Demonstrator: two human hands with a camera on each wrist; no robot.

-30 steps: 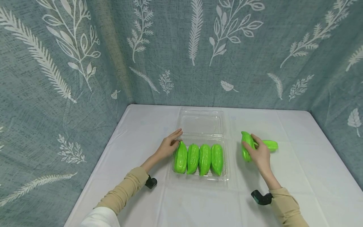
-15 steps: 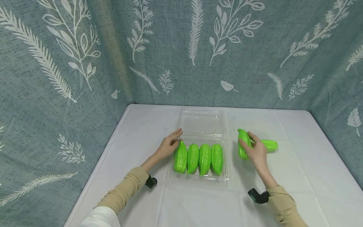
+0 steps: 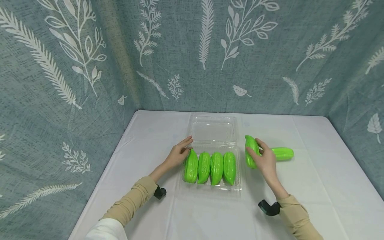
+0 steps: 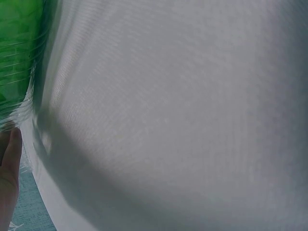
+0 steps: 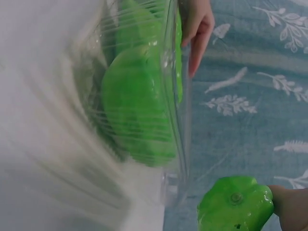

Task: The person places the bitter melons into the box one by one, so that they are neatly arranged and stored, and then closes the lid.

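A clear plastic clamshell box [image 3: 238, 186] lies open on the white table, its lid [image 3: 211, 128] folded back. Several green bitter gourds [image 3: 210, 167] lie side by side in its tray. My left hand [image 3: 178, 154] rests with straight fingers against the tray's left edge, touching the leftmost gourd [image 3: 191, 165]. My right hand [image 3: 264, 160] grips another green gourd [image 3: 250, 150] just right of the tray, lifted off the table; the right wrist view shows its stem end [image 5: 235, 204] beside the tray wall [image 5: 175, 110]. One more gourd [image 3: 282, 153] lies on the table behind that hand.
The white tablecloth [image 3: 315, 186] covers the table, with blue-grey leaf-print curtain [image 3: 90, 66] on the left, back and right sides. Black wrist camera mounts [image 3: 268, 207] sit under both sleeves. In the left wrist view, mostly cloth [image 4: 183, 115] shows.
My right hand has carried its gourd leftward and slightly up, away from the gourd on the table and toward the tray. The left hand has stayed put.
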